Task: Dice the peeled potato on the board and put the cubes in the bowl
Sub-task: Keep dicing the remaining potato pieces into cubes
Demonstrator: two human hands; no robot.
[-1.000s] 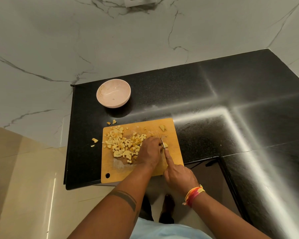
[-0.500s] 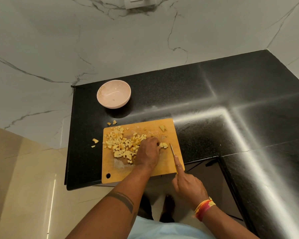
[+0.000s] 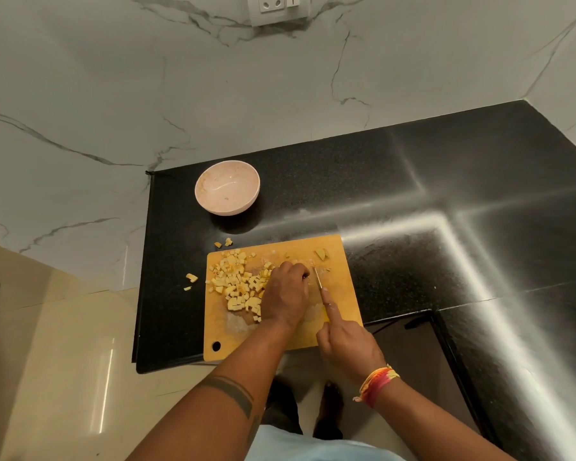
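Note:
A wooden cutting board (image 3: 341, 287) lies at the counter's front edge. A heap of yellow potato cubes (image 3: 238, 284) covers its left half. My left hand (image 3: 288, 294) rests on the board beside the heap, fingers curled over a potato piece that I cannot see. My right hand (image 3: 345, 341) grips a knife (image 3: 318, 278) with the forefinger along the blade's spine; the blade stands just right of my left fingertips. One larger potato piece (image 3: 321, 253) lies near the board's far right corner. The pink bowl (image 3: 227, 188) stands behind the board with no cubes in it.
A few stray cubes lie on the black counter: two (image 3: 223, 243) behind the board and two (image 3: 191, 279) to its left. The counter (image 3: 446, 201) turns a corner to the right. A marble wall with a socket (image 3: 276, 5) rises behind. Floor tiles lie to the left.
My right hand had drawn the knife away to the right half a second ago; it is now back against my left fingertips. The left hand stayed on the board.

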